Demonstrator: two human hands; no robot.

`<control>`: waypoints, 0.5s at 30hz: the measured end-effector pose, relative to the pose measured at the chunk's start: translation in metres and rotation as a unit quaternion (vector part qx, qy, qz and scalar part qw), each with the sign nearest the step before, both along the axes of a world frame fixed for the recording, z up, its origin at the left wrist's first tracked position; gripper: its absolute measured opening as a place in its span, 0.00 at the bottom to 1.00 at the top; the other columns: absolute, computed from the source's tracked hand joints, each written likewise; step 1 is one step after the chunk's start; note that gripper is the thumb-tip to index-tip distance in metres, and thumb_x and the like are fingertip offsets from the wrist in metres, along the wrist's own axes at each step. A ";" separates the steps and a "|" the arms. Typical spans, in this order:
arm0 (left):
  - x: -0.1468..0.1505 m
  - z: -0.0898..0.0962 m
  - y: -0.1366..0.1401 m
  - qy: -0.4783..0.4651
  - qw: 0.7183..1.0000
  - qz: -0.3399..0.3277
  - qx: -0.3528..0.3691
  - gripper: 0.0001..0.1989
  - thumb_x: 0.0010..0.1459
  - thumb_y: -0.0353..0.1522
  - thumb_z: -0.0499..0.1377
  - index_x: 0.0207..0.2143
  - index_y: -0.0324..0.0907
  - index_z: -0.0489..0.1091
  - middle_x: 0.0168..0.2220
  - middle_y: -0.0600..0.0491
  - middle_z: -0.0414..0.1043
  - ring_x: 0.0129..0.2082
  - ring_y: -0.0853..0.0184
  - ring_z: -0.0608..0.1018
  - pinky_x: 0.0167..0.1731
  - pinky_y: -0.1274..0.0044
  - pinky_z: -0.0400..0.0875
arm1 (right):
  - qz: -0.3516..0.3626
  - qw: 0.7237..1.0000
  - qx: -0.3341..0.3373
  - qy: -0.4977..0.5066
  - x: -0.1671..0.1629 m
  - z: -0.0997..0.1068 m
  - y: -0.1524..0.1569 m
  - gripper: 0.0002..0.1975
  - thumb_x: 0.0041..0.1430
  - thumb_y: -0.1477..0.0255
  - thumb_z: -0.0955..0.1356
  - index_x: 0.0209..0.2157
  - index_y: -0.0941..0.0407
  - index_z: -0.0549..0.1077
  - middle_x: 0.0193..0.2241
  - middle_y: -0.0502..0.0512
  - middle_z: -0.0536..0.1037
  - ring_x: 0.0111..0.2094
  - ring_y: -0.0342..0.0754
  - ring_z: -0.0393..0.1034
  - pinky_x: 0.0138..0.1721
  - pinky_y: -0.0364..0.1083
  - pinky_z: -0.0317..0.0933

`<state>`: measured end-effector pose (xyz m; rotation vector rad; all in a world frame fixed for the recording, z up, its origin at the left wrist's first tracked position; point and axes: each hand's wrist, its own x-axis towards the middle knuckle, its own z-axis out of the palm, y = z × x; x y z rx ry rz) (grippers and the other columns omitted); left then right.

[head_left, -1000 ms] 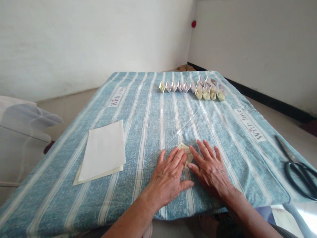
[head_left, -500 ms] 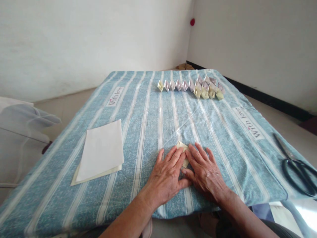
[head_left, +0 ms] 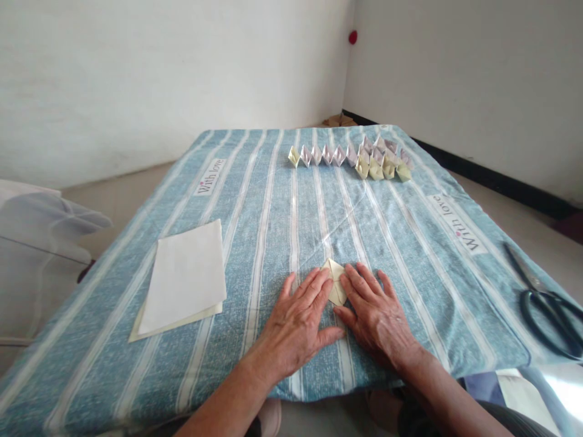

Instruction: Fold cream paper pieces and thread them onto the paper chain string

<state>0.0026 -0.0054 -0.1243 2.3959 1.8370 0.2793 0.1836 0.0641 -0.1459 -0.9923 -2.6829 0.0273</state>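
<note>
A small folded piece of pale yellow paper (head_left: 336,290) lies flat on the striped cloth, with crease lines meeting near its middle. My left hand (head_left: 301,312) is spread palm down, its fingertips on the paper's left edge. From the other side my right hand (head_left: 371,309) lies flat too, fingers stretched and tips on the right edge. Both hands partly cover the paper, and neither one grasps it.
Several folded paper pieces (head_left: 338,156), yellow and pale purple, stand in rows at the far side. White sheets (head_left: 184,279) over yellow ones lie on the left. Black-handled scissors (head_left: 549,309) rest near the right edge. Blue striped cloth (head_left: 259,340) covers the table.
My left hand has slid a little to the left, away from my right hand. More of the folded paper's middle shows between them. My right hand has hardly moved.
</note>
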 end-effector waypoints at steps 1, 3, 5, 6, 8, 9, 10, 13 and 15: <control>-0.001 0.000 -0.001 0.002 1.000 0.002 0.000 0.34 0.62 0.48 0.55 0.63 0.37 0.56 0.65 0.39 0.56 0.66 0.51 0.58 0.61 0.51 0.52 | -0.001 1.000 -0.002 0.001 0.000 0.000 0.000 0.25 0.69 0.61 0.57 0.58 0.61 0.66 0.62 0.63 0.64 0.64 0.62 0.54 0.59 0.67 0.51; -0.003 0.002 -0.002 0.008 1.000 0.005 0.001 0.33 0.62 0.48 0.54 0.62 0.37 0.58 0.65 0.38 0.57 0.66 0.51 0.58 0.60 0.51 0.53 | -0.002 1.000 -0.005 0.004 -0.001 0.001 0.000 0.24 0.69 0.61 0.58 0.58 0.61 0.66 0.62 0.63 0.65 0.63 0.62 0.55 0.59 0.67 0.51; -0.005 0.002 -0.003 0.016 1.000 0.008 0.005 0.32 0.62 0.48 0.54 0.61 0.37 0.59 0.65 0.38 0.57 0.65 0.50 0.59 0.60 0.51 0.54 | -0.005 1.000 -0.006 0.006 -0.001 0.002 0.000 0.24 0.69 0.61 0.58 0.58 0.61 0.66 0.62 0.63 0.65 0.63 0.62 0.55 0.60 0.67 0.51; -0.007 0.002 -0.004 0.019 1.000 0.009 0.007 0.32 0.62 0.48 0.54 0.61 0.37 0.59 0.65 0.38 0.57 0.65 0.50 0.59 0.60 0.50 0.54 | -0.006 1.000 -0.007 0.006 -0.001 0.003 0.000 0.24 0.69 0.61 0.58 0.58 0.61 0.66 0.62 0.63 0.65 0.63 0.62 0.55 0.60 0.67 0.51; -0.010 0.002 -0.005 0.023 1.000 0.011 0.014 0.32 0.62 0.48 0.54 0.61 0.37 0.59 0.65 0.39 0.57 0.65 0.50 0.59 0.59 0.49 0.54 | -0.006 1.000 -0.008 0.007 -0.001 0.003 -0.001 0.24 0.69 0.61 0.58 0.58 0.60 0.66 0.62 0.63 0.64 0.64 0.61 0.55 0.60 0.67 0.51; -0.011 0.002 -0.006 0.024 0.999 0.012 0.017 0.31 0.62 0.48 0.55 0.61 0.38 0.60 0.65 0.39 0.57 0.65 0.49 0.60 0.59 0.49 0.54 | -0.007 1.000 -0.008 0.007 -0.001 0.003 -0.001 0.24 0.69 0.61 0.58 0.58 0.60 0.66 0.62 0.63 0.64 0.64 0.61 0.55 0.60 0.67 0.51; -0.012 0.002 -0.007 0.026 0.999 0.014 0.021 0.31 0.62 0.47 0.55 0.60 0.38 0.60 0.65 0.39 0.58 0.65 0.49 0.60 0.59 0.49 0.54 | -0.007 1.000 -0.008 0.007 -0.001 0.002 -0.001 0.24 0.69 0.61 0.58 0.58 0.60 0.66 0.62 0.63 0.64 0.64 0.61 0.55 0.60 0.67 0.51; -0.016 0.003 -0.010 0.030 0.999 0.020 0.029 0.30 0.61 0.46 0.56 0.59 0.38 0.62 0.64 0.39 0.58 0.64 0.49 0.61 0.59 0.49 0.54 | -0.007 1.000 -0.010 0.006 -0.001 0.001 0.000 0.24 0.69 0.61 0.58 0.58 0.60 0.67 0.62 0.63 0.64 0.64 0.61 0.54 0.60 0.67 0.51; -0.018 0.004 -0.012 0.037 0.999 0.023 0.028 0.29 0.62 0.46 0.56 0.59 0.38 0.63 0.65 0.39 0.58 0.64 0.49 0.61 0.58 0.49 0.55 | -0.006 1.000 -0.010 0.003 -0.001 0.000 0.000 0.24 0.69 0.61 0.58 0.58 0.60 0.67 0.62 0.63 0.64 0.64 0.61 0.54 0.60 0.67 0.51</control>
